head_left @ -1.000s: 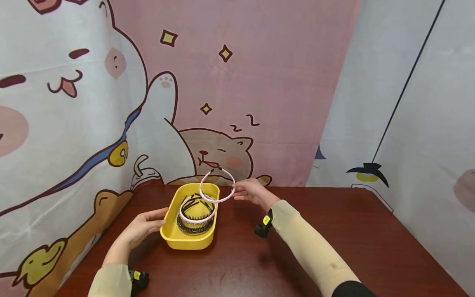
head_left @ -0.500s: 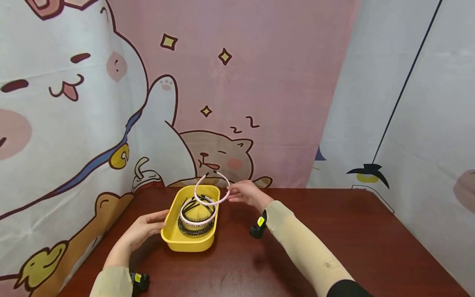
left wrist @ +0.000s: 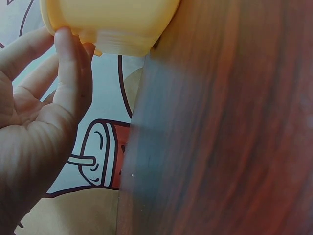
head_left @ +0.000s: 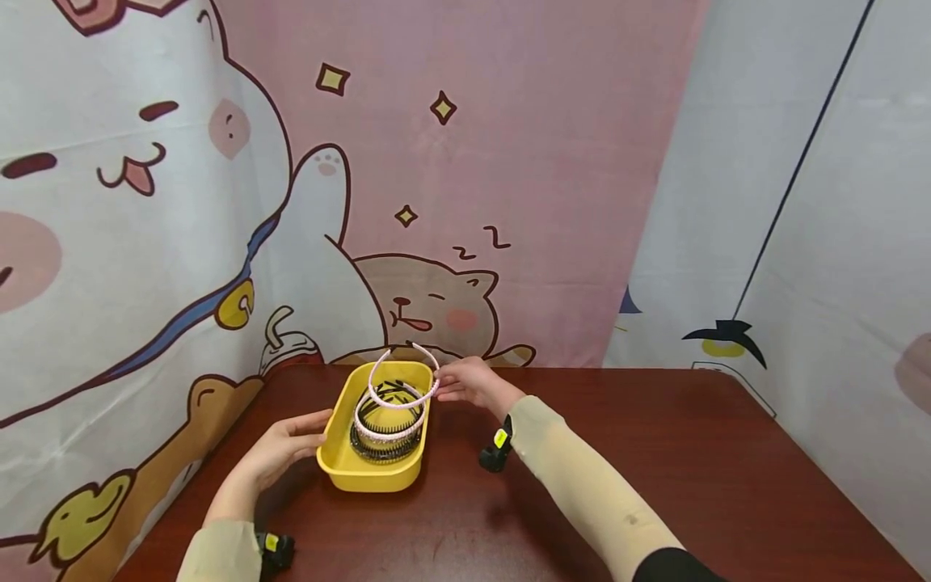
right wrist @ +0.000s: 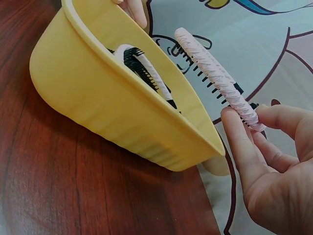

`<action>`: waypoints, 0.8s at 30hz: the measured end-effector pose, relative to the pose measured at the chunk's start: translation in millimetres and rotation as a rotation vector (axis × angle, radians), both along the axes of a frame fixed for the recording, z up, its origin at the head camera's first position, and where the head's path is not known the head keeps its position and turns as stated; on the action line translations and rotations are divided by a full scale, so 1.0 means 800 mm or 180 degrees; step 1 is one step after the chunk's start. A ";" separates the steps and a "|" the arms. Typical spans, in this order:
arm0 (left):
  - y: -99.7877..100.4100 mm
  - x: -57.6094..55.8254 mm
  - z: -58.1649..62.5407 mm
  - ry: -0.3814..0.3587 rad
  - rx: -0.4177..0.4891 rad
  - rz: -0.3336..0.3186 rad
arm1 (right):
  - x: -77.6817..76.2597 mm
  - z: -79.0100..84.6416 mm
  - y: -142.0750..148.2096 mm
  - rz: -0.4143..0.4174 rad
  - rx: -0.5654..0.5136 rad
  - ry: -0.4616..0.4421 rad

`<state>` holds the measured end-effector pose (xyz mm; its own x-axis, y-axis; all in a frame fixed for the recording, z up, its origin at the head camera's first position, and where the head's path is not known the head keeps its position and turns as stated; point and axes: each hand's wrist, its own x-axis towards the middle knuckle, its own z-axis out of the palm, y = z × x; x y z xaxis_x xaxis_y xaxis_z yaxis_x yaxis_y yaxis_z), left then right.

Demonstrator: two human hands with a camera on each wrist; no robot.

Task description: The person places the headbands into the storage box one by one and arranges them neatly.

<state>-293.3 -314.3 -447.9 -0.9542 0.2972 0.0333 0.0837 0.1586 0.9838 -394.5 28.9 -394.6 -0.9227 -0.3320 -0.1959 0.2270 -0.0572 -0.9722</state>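
Pale pink beads or twists cover a headband with black comb teeth, which my right hand pinches at one side between thumb and fingers. It hangs tilted over the back half of a yellow plastic bin, its dark tips pointing away. Inside the bin lie another pink headband and black toothed headbands, overlapping. My left hand holds the bin's left rim with its fingertips. In the left wrist view, fingers touch the bin's wall; the right wrist view shows the held headband above the rim.
The bin stands on a dark red-brown wooden table, towards its back left. A cartoon-printed cloth hangs close behind the table and along its sides. Small black cameras are strapped to both wrists.
My right hand has moved left and slightly down, bringing the pink headband from the bin's right edge to over its inside. The left hand stays at the rim.
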 end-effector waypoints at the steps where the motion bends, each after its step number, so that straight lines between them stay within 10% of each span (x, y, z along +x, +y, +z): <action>1: 0.001 0.000 0.000 -0.0008 0.0002 0.0013 | 0.001 -0.001 -0.001 0.0010 0.0013 0.0005; 24: 0.001 0.001 0.001 -0.0007 0.0023 0.0019 | 0.005 -0.010 -0.029 0.0113 0.0132 -0.0044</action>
<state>-292.5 -313.2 -447.0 -0.9561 0.2912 0.0332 0.0806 0.1521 0.9851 -390.2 5.4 -402.3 -0.9076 -0.3558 -0.2229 0.2416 -0.0084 -0.9703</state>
